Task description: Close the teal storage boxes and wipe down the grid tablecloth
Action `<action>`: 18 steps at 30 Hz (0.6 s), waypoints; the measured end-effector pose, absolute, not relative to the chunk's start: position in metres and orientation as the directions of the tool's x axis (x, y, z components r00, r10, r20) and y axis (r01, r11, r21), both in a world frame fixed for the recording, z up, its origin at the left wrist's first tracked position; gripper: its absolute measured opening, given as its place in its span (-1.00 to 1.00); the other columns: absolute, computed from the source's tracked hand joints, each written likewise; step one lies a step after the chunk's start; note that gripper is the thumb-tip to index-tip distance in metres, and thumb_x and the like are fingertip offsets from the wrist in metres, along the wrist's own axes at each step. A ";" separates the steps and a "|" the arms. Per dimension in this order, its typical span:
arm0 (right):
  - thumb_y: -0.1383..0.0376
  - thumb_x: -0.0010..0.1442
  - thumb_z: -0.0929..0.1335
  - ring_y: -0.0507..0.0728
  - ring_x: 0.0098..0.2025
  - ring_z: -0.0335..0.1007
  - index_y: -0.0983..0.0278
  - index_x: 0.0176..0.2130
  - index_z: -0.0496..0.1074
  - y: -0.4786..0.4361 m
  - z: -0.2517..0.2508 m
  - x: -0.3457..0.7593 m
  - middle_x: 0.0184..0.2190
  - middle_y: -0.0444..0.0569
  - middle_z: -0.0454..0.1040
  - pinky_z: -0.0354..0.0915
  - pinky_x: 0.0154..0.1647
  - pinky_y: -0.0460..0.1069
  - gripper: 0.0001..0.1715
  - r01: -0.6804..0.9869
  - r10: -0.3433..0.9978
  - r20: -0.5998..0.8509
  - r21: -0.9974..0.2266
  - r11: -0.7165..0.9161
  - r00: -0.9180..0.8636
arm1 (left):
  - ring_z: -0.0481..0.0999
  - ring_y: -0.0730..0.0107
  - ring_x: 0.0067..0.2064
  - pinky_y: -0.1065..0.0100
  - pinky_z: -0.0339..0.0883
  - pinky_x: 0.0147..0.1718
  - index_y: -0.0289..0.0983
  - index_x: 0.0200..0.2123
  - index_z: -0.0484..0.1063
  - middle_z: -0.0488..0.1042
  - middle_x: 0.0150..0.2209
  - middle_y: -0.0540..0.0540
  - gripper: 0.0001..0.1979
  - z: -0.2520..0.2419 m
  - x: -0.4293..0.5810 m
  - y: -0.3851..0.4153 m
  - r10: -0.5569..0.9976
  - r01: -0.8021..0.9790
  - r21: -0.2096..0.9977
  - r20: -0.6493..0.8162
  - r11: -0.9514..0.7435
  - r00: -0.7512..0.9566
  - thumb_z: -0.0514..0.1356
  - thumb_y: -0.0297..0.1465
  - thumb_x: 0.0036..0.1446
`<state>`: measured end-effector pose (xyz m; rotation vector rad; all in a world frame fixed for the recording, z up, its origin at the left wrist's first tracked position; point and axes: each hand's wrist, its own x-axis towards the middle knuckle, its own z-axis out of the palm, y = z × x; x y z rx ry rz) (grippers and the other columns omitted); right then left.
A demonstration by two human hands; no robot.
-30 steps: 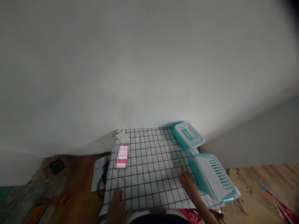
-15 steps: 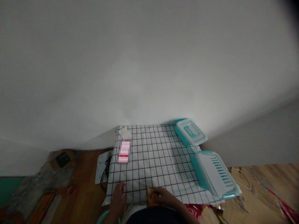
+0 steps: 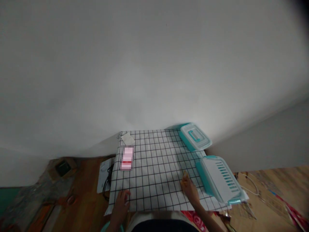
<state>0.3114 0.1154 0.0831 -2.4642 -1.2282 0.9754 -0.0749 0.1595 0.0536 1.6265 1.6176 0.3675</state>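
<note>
My left hand (image 3: 120, 204) lies flat with its fingers apart on the near left edge of a white cloth with a black grid (image 3: 154, 167). My right hand (image 3: 189, 190) reaches forward over the cloth's right side. Its fingers are pinched on a small yellow-orange thing (image 3: 184, 174) that I cannot make out. The fingertips are a short way left of a white and teal slotted basket (image 3: 219, 178). Behind the basket, by the wall, stands a teal box with a clear lid and a handle (image 3: 195, 137).
A pink and red packet (image 3: 127, 158) and a white scrap of paper (image 3: 127, 139) lie at the cloth's far left. A black cable (image 3: 107, 182) and a white sheet (image 3: 103, 174) lie on the wooden floor to the left. A white cable (image 3: 252, 183) lies right of the basket.
My right hand drew back from beside the basket to the near edge in front of me, then reached out again towards the basket. My left hand stayed put on the cloth.
</note>
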 end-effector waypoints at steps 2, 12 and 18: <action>0.22 0.27 0.31 0.13 -0.10 0.41 0.30 -0.05 0.38 0.114 0.079 0.271 -0.11 -0.01 0.45 0.33 -0.04 0.15 -0.72 0.640 0.796 -0.508 -0.501 -0.583 0.328 | 0.41 0.32 -0.25 0.29 0.42 -0.20 -0.20 -0.26 0.34 0.26 -0.28 -0.03 -0.70 0.055 -0.075 0.159 0.936 0.708 0.691 -0.326 0.143 0.129 0.00 -0.53 -0.11; 0.47 -0.13 0.46 0.06 -0.32 0.46 0.22 -0.37 0.54 0.161 0.107 0.135 -0.44 -0.22 0.53 0.32 -0.31 -0.09 -0.76 0.467 0.837 -0.406 -0.859 -0.211 -0.368 | 0.54 0.28 -0.22 0.25 0.43 -0.14 -0.23 -0.30 0.41 0.49 -0.27 -0.12 -0.77 0.058 -0.092 0.158 0.952 0.753 0.629 -0.307 0.194 0.011 -0.02 -0.36 0.08; 0.20 0.25 0.33 0.12 -0.11 0.41 0.31 -0.09 0.40 0.196 0.110 0.256 -0.11 -0.02 0.46 0.37 -0.10 0.12 -0.72 0.540 0.935 -0.325 -0.766 -0.347 0.140 | 0.56 0.30 -0.24 0.30 0.43 -0.18 -0.27 -0.30 0.43 0.50 -0.30 -0.13 -0.74 0.062 -0.122 0.148 0.945 0.780 0.556 -0.297 0.287 -0.135 -0.05 -0.44 0.10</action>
